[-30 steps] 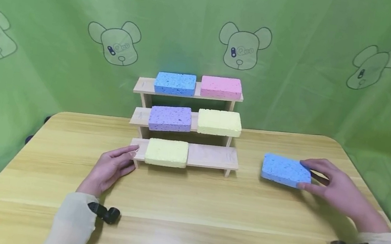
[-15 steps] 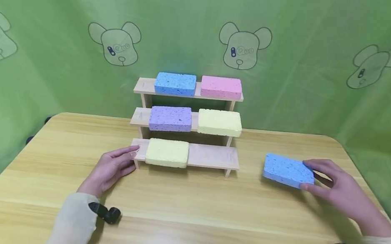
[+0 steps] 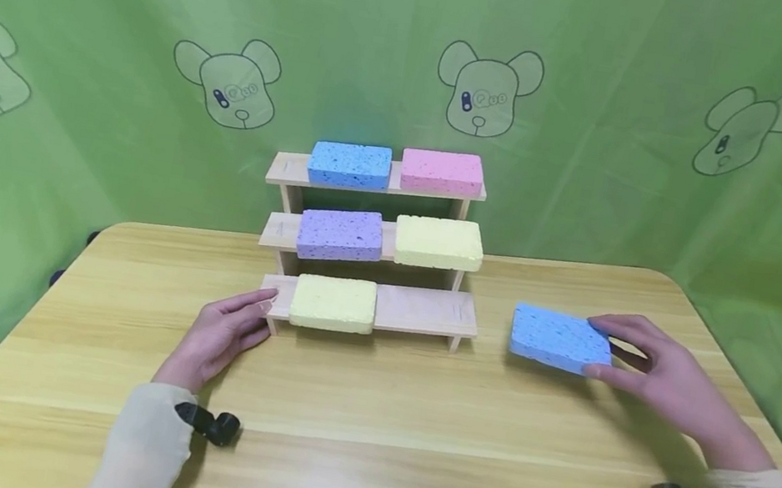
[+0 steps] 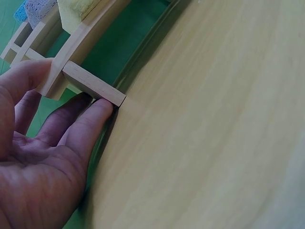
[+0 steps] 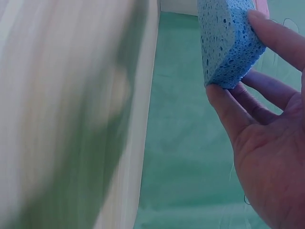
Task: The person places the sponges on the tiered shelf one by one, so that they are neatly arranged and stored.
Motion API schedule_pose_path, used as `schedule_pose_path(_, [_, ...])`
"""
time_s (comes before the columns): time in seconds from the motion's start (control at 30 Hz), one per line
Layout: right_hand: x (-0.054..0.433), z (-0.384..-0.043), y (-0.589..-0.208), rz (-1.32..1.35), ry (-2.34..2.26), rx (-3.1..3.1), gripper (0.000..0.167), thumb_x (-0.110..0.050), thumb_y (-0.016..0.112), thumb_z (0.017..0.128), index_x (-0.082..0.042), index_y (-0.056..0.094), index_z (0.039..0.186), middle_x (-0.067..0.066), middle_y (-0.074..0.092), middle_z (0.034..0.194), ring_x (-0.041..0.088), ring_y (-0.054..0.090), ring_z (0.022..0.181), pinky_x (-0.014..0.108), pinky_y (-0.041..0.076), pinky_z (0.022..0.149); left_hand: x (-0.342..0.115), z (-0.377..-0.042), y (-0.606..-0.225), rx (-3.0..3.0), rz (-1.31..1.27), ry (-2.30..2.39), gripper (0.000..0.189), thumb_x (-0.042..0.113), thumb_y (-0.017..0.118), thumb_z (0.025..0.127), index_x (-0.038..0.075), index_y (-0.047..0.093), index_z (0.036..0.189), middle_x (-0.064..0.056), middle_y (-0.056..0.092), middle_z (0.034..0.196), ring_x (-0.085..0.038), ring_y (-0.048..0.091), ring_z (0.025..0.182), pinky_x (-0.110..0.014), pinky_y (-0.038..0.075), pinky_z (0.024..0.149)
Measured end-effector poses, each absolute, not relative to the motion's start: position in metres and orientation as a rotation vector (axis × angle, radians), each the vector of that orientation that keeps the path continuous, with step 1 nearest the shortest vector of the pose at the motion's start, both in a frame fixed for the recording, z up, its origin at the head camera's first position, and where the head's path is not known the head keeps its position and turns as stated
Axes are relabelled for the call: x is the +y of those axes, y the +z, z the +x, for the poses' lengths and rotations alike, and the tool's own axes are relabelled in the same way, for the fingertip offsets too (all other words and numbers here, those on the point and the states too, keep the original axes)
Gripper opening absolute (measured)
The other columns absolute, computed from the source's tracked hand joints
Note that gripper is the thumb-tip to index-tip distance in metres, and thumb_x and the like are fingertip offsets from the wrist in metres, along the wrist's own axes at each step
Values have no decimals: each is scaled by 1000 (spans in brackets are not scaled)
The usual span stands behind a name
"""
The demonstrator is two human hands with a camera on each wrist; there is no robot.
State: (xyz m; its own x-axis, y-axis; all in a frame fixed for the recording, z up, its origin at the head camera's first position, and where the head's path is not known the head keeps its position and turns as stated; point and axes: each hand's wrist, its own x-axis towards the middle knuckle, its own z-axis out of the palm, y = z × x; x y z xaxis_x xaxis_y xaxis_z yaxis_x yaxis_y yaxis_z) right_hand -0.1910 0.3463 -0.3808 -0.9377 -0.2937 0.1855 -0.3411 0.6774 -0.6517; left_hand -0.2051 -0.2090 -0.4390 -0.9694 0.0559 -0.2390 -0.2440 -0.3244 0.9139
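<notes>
My right hand (image 3: 674, 383) pinches a blue sponge (image 3: 559, 339) by its right end, above the table, right of a three-tier wooden rack (image 3: 426, 313). Pores in the blue sponge (image 5: 228, 43) show in the right wrist view. At the rack's lower left corner, my left hand (image 3: 221, 337) holds the end of the bottom tier. In the left wrist view its thumb lies on the board (image 4: 57, 86) and its fingertips touch the leg (image 4: 93, 83). On the bottom tier lies a pale yellow sponge (image 3: 333, 303); the right part of that tier is bare.
A purple sponge (image 3: 341, 235) and another pale yellow sponge (image 3: 439, 243) lie on the middle tier. The top tier bears a second blue sponge (image 3: 350, 164) and a pink sponge (image 3: 441, 171). Green cloth (image 3: 376, 39) hangs behind the wooden table (image 3: 361, 442).
My right hand and the blue sponge drift slightly right, then come back left, now a little nearer the rack. The left hand stays on the rack's corner.
</notes>
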Motion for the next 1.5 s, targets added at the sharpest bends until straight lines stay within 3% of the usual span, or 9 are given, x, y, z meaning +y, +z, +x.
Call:
schedule_pose_path(0.23, [338,-190,-377,534,1226,-2766,59,-9,81,82,-4,56,136,8,48,134,-9,45,114,5,38,94,-208,-205,-439,1711,-230,2393,38,7,65,95,3,60,132,-20,41,148,-25,60,116,-39,50,99])
schedule_pose_path(1.1, [306,-194,-378,716,1383,-2630,54,-1,80,81,-1,59,131,6,52,131,5,48,120,15,40,100,-208,-206,-437,1696,-250,2407,28,6,65,95,9,68,123,-19,41,148,-22,62,112,-38,50,98])
schedule_pose_path(1.5, [288,-198,-376,803,1401,-2640,57,-6,81,81,-3,57,133,11,50,133,5,47,121,15,41,100,-208,-206,-439,1709,-244,2396,39,7,65,95,1,58,133,-19,41,149,-24,60,116,-38,49,99])
